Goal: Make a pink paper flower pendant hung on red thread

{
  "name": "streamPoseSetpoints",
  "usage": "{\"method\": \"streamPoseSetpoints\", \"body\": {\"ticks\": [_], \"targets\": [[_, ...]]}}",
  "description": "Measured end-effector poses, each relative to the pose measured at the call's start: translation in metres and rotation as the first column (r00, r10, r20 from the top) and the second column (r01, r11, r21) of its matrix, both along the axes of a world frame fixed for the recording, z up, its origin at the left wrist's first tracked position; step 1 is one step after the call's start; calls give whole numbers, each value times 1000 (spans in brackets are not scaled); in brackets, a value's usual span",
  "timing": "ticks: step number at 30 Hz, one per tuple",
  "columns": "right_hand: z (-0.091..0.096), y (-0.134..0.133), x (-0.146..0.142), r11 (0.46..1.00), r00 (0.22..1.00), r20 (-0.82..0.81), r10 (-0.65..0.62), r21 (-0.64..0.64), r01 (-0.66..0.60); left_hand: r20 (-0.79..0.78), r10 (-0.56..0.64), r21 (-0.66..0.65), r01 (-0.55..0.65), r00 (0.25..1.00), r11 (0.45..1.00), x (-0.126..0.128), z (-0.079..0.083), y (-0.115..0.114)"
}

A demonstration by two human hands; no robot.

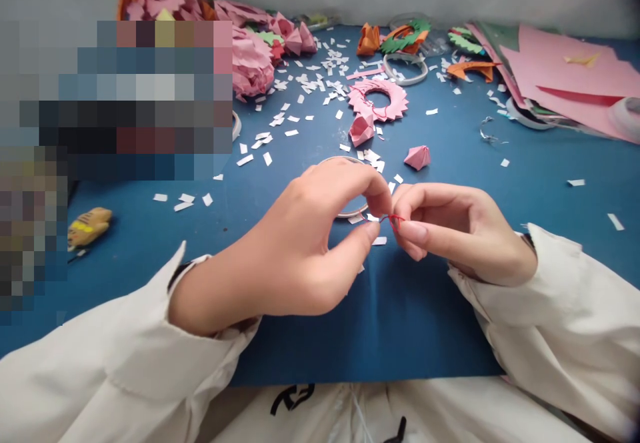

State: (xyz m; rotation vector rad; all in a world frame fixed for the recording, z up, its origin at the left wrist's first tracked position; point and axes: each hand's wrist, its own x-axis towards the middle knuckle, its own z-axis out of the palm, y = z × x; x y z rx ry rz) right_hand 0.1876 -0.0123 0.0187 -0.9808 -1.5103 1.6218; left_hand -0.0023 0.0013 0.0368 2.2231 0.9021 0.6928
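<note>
A thin red thread [396, 217] with a small loop runs between my hands, above the blue table. My right hand [445, 230] pinches it between thumb and fingertips. My left hand [315, 236] is curled, with thumb and index fingertips close about the other end of the thread, which looks darker there. Behind my left fingers lies a roll of clear tape [356, 207], partly hidden by that hand. Just beyond my hands sit a small pink folded paper piece [418, 157] and a pink paper bud [361, 129]. A pink folded paper ring [356, 96] lies behind them.
White paper scraps [320, 83] are scattered over the blue table [380, 336]. Pink paper sheets [560, 63] are stacked at the right. Crumpled pink paper [250, 63] is at the back left, and a yellow-brown object [90, 228] lies at the left. Part of the left side is pixelated.
</note>
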Motion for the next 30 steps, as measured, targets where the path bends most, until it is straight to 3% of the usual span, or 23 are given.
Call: {"method": "streamPoseSetpoints", "body": {"ticks": [5,12,15,16,17,19,22,25,30], "targets": [[0,0,0,1000,1000,-21,-14,-19,13,27,-48,-95,50,999,994,1,1,1],[-1,2,-1,1000,1000,0,4,14,-4,80,-3,-287,26,997,958,2,1,1],[-3,-1,-1,985,995,54,-85,155,76,77,23,-313,2,997,950,3,2,2],[-3,-2,-1,946,979,51,-196,273,175,82,40,-316,-12,996,949,4,2,3],[-3,-4,-1,869,947,35,-320,409,279,89,58,-319,-27,994,947,4,2,3],[-2,-8,0,657,859,17,-512,652,379,103,92,-324,-54,990,945,5,3,4],[-1,-13,2,522,827,177,-534,838,158,112,104,-324,-62,988,944,5,3,4],[-2,-15,2,458,818,251,-518,889,18,107,104,-313,-66,989,947,5,3,4],[-2,-13,-1,462,787,312,-532,886,-39,96,98,-310,-64,991,948,5,2,4]]}}
